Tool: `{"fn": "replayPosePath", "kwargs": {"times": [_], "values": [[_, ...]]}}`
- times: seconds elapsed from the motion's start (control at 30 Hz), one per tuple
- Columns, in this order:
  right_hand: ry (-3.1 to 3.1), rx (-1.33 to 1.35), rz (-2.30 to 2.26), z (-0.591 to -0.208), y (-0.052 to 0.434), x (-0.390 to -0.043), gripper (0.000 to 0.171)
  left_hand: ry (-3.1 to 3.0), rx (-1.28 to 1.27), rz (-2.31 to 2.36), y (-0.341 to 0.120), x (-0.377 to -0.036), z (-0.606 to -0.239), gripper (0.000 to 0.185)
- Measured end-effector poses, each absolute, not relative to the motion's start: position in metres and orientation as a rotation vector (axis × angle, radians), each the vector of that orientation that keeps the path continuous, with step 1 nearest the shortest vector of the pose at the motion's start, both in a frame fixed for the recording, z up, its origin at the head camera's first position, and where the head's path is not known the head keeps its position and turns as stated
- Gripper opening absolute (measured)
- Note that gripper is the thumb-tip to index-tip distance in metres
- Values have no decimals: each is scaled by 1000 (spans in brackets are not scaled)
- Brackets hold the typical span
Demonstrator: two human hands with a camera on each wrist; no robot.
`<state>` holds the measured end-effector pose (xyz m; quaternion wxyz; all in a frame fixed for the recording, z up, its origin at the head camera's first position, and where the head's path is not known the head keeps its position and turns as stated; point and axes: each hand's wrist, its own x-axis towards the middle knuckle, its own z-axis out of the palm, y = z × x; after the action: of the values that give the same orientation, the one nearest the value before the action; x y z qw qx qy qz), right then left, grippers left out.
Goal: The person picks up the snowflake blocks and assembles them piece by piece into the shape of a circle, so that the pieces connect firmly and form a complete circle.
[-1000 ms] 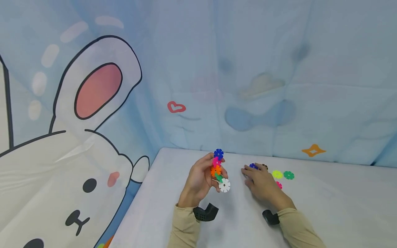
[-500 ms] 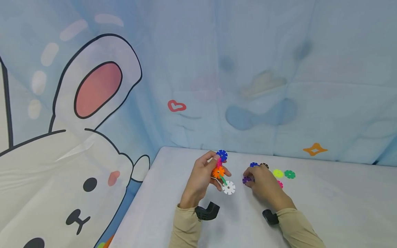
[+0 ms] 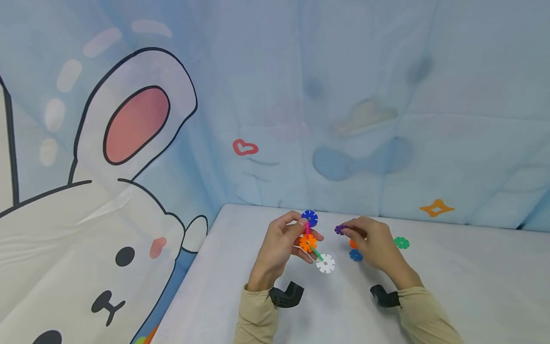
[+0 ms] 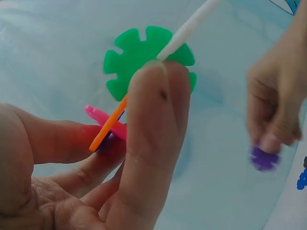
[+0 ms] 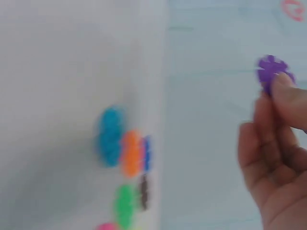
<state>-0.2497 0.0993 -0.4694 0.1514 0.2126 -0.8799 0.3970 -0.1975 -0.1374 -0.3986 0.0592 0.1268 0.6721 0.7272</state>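
Note:
My left hand [image 3: 277,246] holds a chain of slotted plastic snowflake discs, pinched near its upper end. The chain runs from a dark blue disc [image 3: 310,218] through pink and orange [image 3: 308,242] to green [image 4: 127,57], with a white disc [image 3: 325,263] at the lower end. To the right, my right hand [image 3: 378,243] pinches a purple snowflake disc [image 3: 339,230] between thumb and fingertips. That purple disc [image 5: 269,71] shows above the table in the right wrist view, apart from the chain.
Loose discs lie on the white table [image 3: 472,286] around and beneath the right hand: a lighter blue one [image 3: 355,255], an orange one [image 3: 353,243] and a green one [image 3: 401,242]. A brown disc [image 5: 144,192] shows blurred in the right wrist view. A printed blue curtain [image 3: 464,162] hangs behind.
My right hand picks the purple disc off the table and lifts it, uncovering lighter blue and orange discs. The chain turns in my left hand, its white end shifting right and slightly down.

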Motion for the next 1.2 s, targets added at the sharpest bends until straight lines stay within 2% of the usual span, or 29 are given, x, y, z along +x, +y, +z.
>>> {"fn": "replayPosePath", "kwargs": {"times": [0.17, 0.4, 0.73, 1.03, 1.2], "values": [[-2261, 589, 1266, -444, 96, -240, 16, 1970, 392, 2204, -135, -194, -395, 24], [-2150, 583, 1435, -422, 89, -222, 9, 1917, 339, 2205, -132, -191, -391, 16], [-2125, 619, 1476, -413, 82, -212, 10, 1877, 355, 2202, -128, -188, -390, 22], [-2043, 689, 1430, -408, 80, -209, 23, 1904, 392, 2183, -128, -187, -388, 24], [-2040, 682, 1436, -409, 79, -208, 21, 1887, 390, 2176, -127, -186, -387, 24]]}}
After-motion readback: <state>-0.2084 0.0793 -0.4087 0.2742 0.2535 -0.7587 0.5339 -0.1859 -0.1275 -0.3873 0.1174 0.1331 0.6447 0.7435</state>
